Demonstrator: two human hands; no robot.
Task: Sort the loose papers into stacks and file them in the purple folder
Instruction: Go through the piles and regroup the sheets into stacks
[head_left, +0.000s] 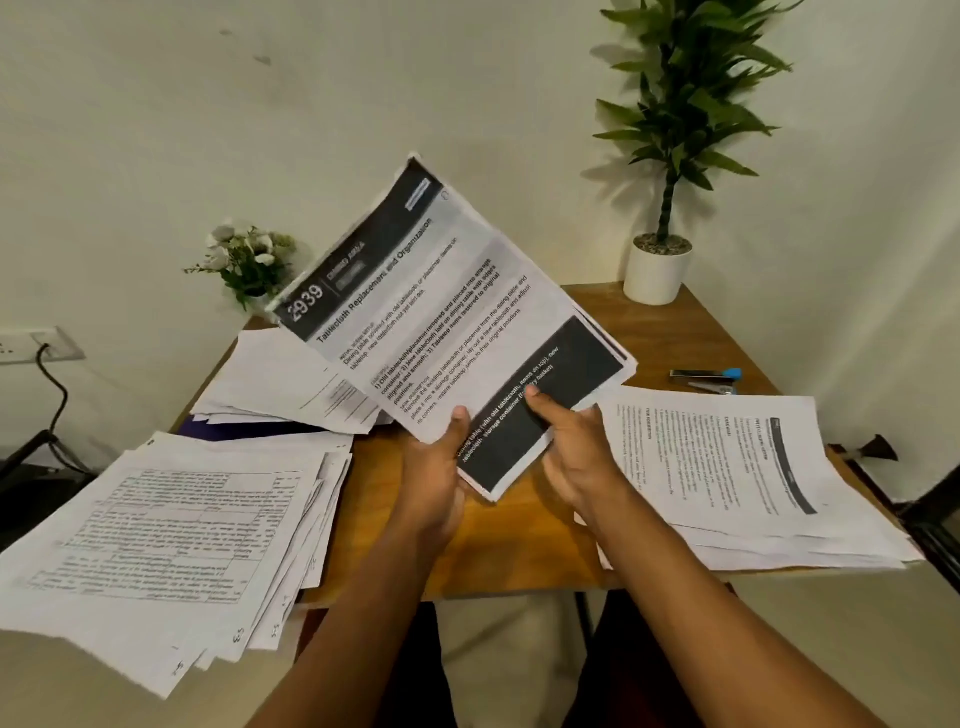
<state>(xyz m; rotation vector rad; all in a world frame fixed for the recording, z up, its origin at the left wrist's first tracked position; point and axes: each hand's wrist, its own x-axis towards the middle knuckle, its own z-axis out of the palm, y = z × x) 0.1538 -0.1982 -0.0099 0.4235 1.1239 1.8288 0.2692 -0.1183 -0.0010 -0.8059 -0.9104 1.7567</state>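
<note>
our fingers (537, 404) pinch a sheaf of printed sheets (447, 312) at its lower edge, left hand (439, 473) and right hand (569, 457) tilting it up, likely to read its heading. the purple folder (244, 430) lies under the far paper pile (291, 379).

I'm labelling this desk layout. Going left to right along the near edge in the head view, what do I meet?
In order: left stack of papers → left hand → right hand → right stack of papers. The held sheets span both hands, so omitted.
</note>
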